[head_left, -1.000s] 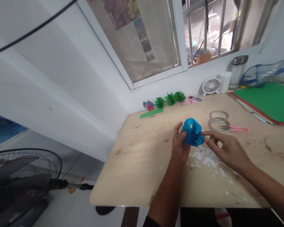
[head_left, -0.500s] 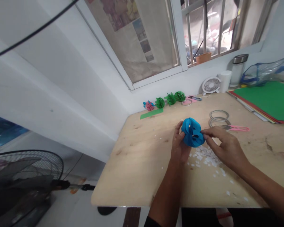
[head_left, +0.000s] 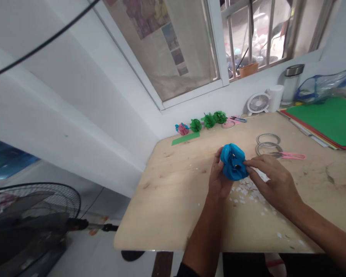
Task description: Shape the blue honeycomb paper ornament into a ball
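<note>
A blue paper ball of folded, looped petals (head_left: 233,163) is held up over the wooden table (head_left: 161,204). Around its left side and underside wrap the fingers of my left hand (head_left: 217,177). My right hand (head_left: 272,177) pinches the ball's right edge between thumb and index finger. Small white paper scraps (head_left: 245,192) lie scattered below the hands. Just beyond my right hand are two metal rings (head_left: 268,144) and a pair of pink-handled thread snips (head_left: 292,155).
Along the wall sit several green paper balls (head_left: 209,120), a pink and blue one (head_left: 183,129) and a green paper strip (head_left: 186,139). A small white fan (head_left: 258,104), a glass bottle (head_left: 291,86) and stacked coloured paper (head_left: 325,119) stand at the back right. A black floor fan (head_left: 31,223) is at left.
My right fingertips have shifted slightly left along the ball's edge, and the openings between its petals look narrower. The view has moved slightly.
</note>
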`<state>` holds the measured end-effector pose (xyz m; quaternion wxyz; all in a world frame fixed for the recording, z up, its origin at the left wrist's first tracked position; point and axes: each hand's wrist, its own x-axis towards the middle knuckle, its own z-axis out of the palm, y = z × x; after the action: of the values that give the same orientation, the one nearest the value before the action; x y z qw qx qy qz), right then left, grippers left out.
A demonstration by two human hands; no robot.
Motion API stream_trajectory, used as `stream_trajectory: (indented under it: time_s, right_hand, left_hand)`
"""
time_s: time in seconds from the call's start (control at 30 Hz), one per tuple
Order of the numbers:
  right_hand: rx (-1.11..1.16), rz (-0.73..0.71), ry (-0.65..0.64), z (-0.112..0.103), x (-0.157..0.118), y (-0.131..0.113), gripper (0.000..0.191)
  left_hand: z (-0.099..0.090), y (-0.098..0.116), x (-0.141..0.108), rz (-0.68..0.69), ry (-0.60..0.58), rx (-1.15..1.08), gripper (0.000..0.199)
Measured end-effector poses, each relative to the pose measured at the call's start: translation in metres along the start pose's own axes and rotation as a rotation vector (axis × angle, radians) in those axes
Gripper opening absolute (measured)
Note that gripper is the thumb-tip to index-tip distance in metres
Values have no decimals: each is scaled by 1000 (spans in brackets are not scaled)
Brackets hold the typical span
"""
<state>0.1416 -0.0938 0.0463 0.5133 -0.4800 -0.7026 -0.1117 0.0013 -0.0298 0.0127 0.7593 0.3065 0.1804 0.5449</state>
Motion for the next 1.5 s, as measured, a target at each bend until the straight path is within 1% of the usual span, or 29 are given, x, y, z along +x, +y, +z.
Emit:
stream_trajectory:
  time_s: [0.1, 0.17, 0.4, 0.5, 0.63, 0.73, 0.9, 1.13, 1.3, 1.5]
  right_hand:
    - [22, 6, -7, -1, 0, -2, 13]
    - [53, 37, -16, -1, 0, -2, 14]
    - [226, 310, -108, 1, -3, 5, 16]
    - [252, 378, -134, 2, -4, 7, 19]
    - [251, 413, -144, 3, -4, 8, 24]
    - [240, 416, -157, 6, -5, 10, 25]
    - [217, 429, -153, 11, -10, 16, 20]
    - [216, 451, -146, 14, -13, 23, 17]
    - [281, 520, -192, 16, -14, 28, 20]
    - [448, 603, -253, 24, -15, 42, 23]
  left_hand:
    - [1, 0, 0, -4, 9, -6, 65]
    - [2, 1, 0, -4, 10, -7, 65]
    - [4, 1, 0, 45, 23, 26, 62]
    - [3, 1, 1, 65, 46, 44, 62]
    - [3, 1, 1, 80, 83, 88, 68]
    - [4, 1, 1, 86, 84, 97, 69]
    - [7, 0, 0, 95, 83, 108, 69]
    - [8, -4, 0, 134, 82, 169, 69]
    - [7, -8, 3, 180, 110, 246, 68]
    - [2, -14, 6, 222, 136, 284, 67]
